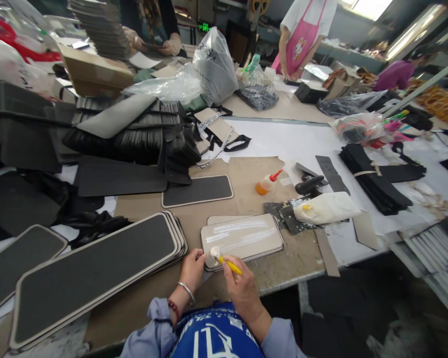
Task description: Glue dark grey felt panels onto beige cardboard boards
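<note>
I see the right hand (242, 284) closed around a yellow-handled brush (231, 265), its whitish tip over the left end of a beige board (242, 237). That board lies on top of a small stack on the table (289, 266), with white streaks across it. I have the left hand (192, 268) at the board's left edge, but cannot tell whether its fingers pinch it. Dark panels (97, 273) lie to the left; an orange bottle (263, 187) sits beyond the board

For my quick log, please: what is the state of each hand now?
Left hand: at the left edge of the beige panel; whether it grips cannot be told.
Right hand: closed, holding the yellow-handled brush.
</note>
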